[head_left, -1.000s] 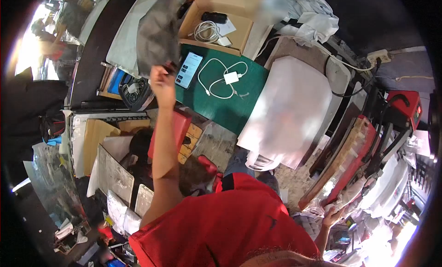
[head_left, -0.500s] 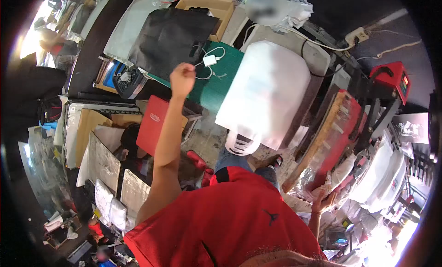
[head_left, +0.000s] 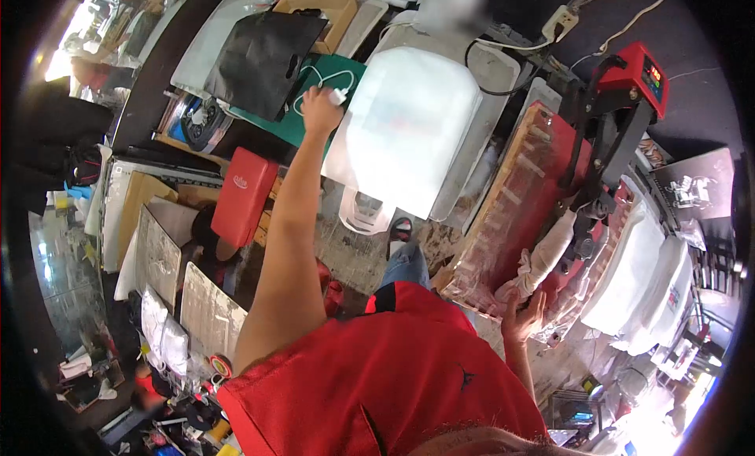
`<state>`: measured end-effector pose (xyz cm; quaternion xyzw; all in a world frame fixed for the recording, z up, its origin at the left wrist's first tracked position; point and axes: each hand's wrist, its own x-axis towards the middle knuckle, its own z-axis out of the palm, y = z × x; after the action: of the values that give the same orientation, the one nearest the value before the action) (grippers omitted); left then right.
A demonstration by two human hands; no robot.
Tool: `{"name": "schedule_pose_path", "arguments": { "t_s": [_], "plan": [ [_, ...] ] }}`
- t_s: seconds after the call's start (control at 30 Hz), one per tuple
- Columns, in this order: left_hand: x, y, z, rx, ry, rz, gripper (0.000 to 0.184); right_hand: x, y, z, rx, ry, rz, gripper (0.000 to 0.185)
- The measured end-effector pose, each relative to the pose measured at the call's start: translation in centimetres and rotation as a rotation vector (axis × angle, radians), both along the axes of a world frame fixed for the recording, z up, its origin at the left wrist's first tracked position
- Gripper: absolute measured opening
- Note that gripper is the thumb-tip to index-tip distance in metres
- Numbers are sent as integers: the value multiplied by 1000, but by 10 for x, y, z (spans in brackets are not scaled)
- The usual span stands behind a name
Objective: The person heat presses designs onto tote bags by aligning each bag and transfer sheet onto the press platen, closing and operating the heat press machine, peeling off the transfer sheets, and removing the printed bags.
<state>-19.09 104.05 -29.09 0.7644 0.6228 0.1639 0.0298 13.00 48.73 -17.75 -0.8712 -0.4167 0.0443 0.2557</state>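
Observation:
My left hand (head_left: 321, 112) reaches over the green board (head_left: 289, 128), fingers curled against a white charger adapter (head_left: 338, 96) with a looped white cable. Part of the adapter is hidden by the fingers. Just left of it lies a black bag (head_left: 263, 59) with a cut-out handle. To the right, a white shirt (head_left: 413, 126) is spread over a platen. My right hand (head_left: 523, 318) is low on the right, fingers stretched out and apart. It is beside the cloth-wrapped handle (head_left: 543, 255) of a red heat press (head_left: 511, 212).
A red control box (head_left: 638, 79) with a lit display tops the press. A red box (head_left: 244, 196) stands below the green board, near leaning boards (head_left: 161, 248). An open cardboard box (head_left: 334, 16) is at the back. White garments (head_left: 629, 271) hang over the right side.
My left hand has moved to the charger adapter. My right hand has come nearer the press handle with its fingers extended. The whole view has shifted.

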Motion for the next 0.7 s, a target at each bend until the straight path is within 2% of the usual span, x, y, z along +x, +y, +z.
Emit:
{"name": "schedule_pose_path", "arguments": {
  "t_s": [0.03, 0.07, 0.13, 0.17, 0.23, 0.3, 0.33, 0.37, 0.4, 0.47, 0.53, 0.6, 0.7],
  "plan": [
    [-13, -3, 1, 87, -72, 10, 47, 4, -7, -13, 29, -153, 41, 50],
    [-29, -6, 3, 169, -142, 18, 49, -1, -8, -7, 24, -153, 32, 50],
    [-72, -5, 11, 220, -165, 38, 50, -5, 3, 6, -83, 69, -68, 51],
    [-91, -9, 14, 235, -166, 48, 51, -3, 0, 1, -85, 63, -61, 51],
    [-131, 1, 5, 272, -171, 82, 53, -2, -2, -20, 92, -216, -16, 40],
    [-151, 15, -8, 238, -191, 91, 53, -12, 8, -8, 72, -96, -35, 39],
    [-157, 15, -16, 198, -226, 102, 54, -10, 6, -8, 95, -73, -46, 40],
    [-154, 14, -20, 191, -228, 91, 55, -6, 5, -17, 164, -267, 38, 40],
    [-149, 17, -22, 189, -235, 100, 55, -2, 1, -20, 163, -274, 47, 40],
    [-140, 22, -27, 151, -229, 62, 55, -8, 8, -7, 29, -115, -20, 39],
    [-127, 30, -28, 148, -211, 79, 55, -5, 10, -20, 123, -214, 23, 39],
    [-115, 32, -26, 105, -113, 240, 56, -3, 1, -23, 209, -315, 67, 39],
    [-134, 44, -62, 84, -69, 194, 63, -10, 8, -7, 37, -149, -20, 39]
  ]
}}
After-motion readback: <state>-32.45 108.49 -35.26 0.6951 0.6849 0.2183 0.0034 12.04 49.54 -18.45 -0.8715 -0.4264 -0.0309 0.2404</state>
